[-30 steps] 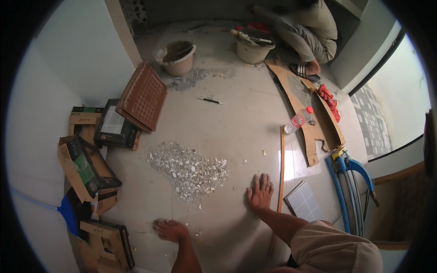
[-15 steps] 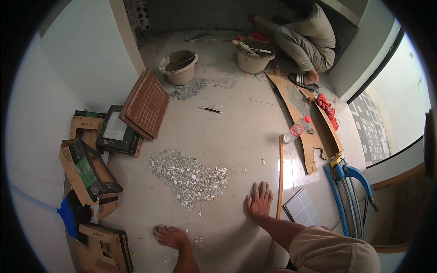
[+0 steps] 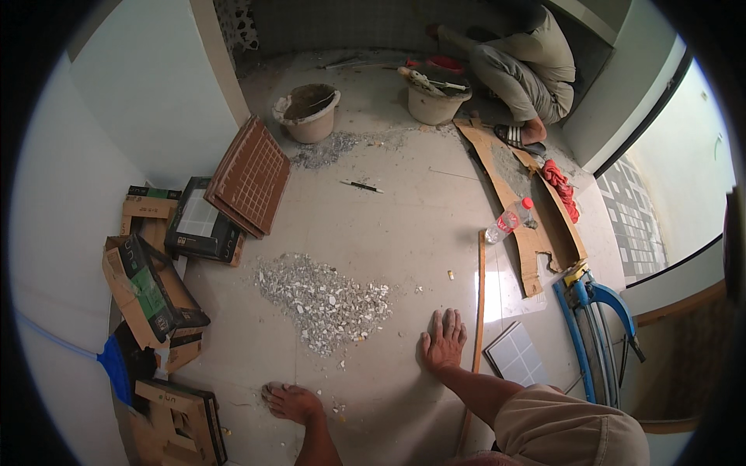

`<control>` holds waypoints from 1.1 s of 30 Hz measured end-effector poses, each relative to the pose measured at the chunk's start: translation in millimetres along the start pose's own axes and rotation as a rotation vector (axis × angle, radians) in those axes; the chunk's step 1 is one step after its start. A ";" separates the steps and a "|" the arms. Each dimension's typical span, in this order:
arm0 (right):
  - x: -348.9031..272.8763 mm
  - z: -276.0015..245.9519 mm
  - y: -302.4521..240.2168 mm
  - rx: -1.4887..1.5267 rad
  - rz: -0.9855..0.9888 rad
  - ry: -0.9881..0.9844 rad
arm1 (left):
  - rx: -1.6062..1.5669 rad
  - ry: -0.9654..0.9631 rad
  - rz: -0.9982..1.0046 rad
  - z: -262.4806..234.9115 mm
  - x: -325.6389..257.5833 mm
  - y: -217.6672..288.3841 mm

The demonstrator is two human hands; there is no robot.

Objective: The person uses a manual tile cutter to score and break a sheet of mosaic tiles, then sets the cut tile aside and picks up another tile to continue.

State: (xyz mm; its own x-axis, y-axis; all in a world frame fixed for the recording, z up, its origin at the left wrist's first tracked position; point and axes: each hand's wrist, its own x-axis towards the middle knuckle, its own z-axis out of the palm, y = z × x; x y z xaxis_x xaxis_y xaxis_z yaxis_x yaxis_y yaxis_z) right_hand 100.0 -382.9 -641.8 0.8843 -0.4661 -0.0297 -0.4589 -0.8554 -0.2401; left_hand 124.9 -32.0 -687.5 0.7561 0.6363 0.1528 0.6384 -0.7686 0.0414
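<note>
Neither of my hands shows in the head view. Two bare feet stand on the pale floor. My right foot [image 3: 443, 342] points forward beside a long thin wooden strip [image 3: 479, 311], and its leg runs back to a knee in khaki shorts [image 3: 567, 431]. My left foot [image 3: 291, 402] rests near the lower edge, toes turned left. Between and ahead of the feet lies a heap of broken white tile chips [image 3: 326, 299]. A small square white tile [image 3: 519, 359] lies just right of the strip.
Cardboard boxes [image 3: 151, 291] and a brown mosaic sheet [image 3: 252, 175] line the left wall. Two buckets [image 3: 309, 116] [image 3: 435, 101] stand at the back, where another person [image 3: 536, 66] squats. A plastic bottle [image 3: 505, 223], cardboard pieces [image 3: 528, 233] and a blue tile cutter [image 3: 594, 326] lie right.
The view has drawn closer and tilted, so the floor things look larger and lower in the picture. Both feet stay planted in the same places.
</note>
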 end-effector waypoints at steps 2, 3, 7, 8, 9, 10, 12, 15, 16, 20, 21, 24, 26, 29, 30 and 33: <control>0.2 1.6 1.7 0.000 0.005 -0.002 | 0.044 0.068 0.029 -0.6 -0.7 1.3; 0.4 2.0 2.0 -0.001 0.006 -0.001 | 0.044 0.068 0.030 -1.3 -1.0 1.7; -1.1 0.2 5.4 -0.012 0.009 -0.011 | 0.026 -0.106 -0.039 -14.0 -3.4 9.2; -1.1 -0.5 4.4 -0.008 0.011 -0.014 | 0.025 -0.107 -0.040 -14.9 -3.1 8.6; -1.2 -0.4 4.2 -0.007 0.011 -0.015 | 0.026 -0.107 -0.040 -14.4 -2.8 7.5; 0.0 0.0 3.7 -0.005 0.009 -0.014 | 0.015 -0.096 -0.033 -12.7 -1.1 6.9; 1.8 0.9 2.9 -0.002 0.006 -0.011 | 0.003 -0.084 -0.027 -9.7 1.0 6.3; 0.2 3.0 4.6 0.000 0.003 -0.012 | 0.030 -0.090 -0.036 -5.5 -0.4 2.9; 0.3 4.0 5.0 0.002 0.003 -0.008 | 0.028 -0.087 -0.032 -4.7 -0.1 2.8; 0.1 1.7 4.2 0.009 0.008 -0.015 | 0.027 -0.116 -0.040 -5.6 0.0 3.6; -0.3 1.8 4.4 0.008 0.009 -0.016 | 0.028 -0.118 -0.039 -6.2 -0.2 4.0; 0.1 0.5 5.0 0.000 0.005 -0.017 | 0.033 -0.136 -0.049 -8.8 -0.6 6.4; 0.2 -0.9 3.5 0.002 0.016 -0.040 | 0.048 -0.155 -0.064 -10.2 0.1 7.0; 0.3 -3.1 0.1 0.007 0.011 -0.039 | 0.029 -0.071 -0.025 -4.7 0.6 2.5; 0.1 -2.2 0.0 0.008 0.011 -0.041 | 0.031 -0.071 -0.025 -3.6 0.8 0.6; -0.8 0.0 5.8 -0.009 0.003 -0.023 | 0.039 -0.131 -0.034 -7.5 -1.9 4.8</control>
State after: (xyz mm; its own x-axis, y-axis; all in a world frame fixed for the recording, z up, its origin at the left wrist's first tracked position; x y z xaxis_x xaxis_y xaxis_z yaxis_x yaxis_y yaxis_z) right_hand 96.7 -387.5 -643.1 0.8847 -0.4631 -0.0529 -0.4621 -0.8562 -0.2310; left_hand 125.4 -37.4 -680.1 0.7446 0.6671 0.0220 0.6672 -0.7449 0.0058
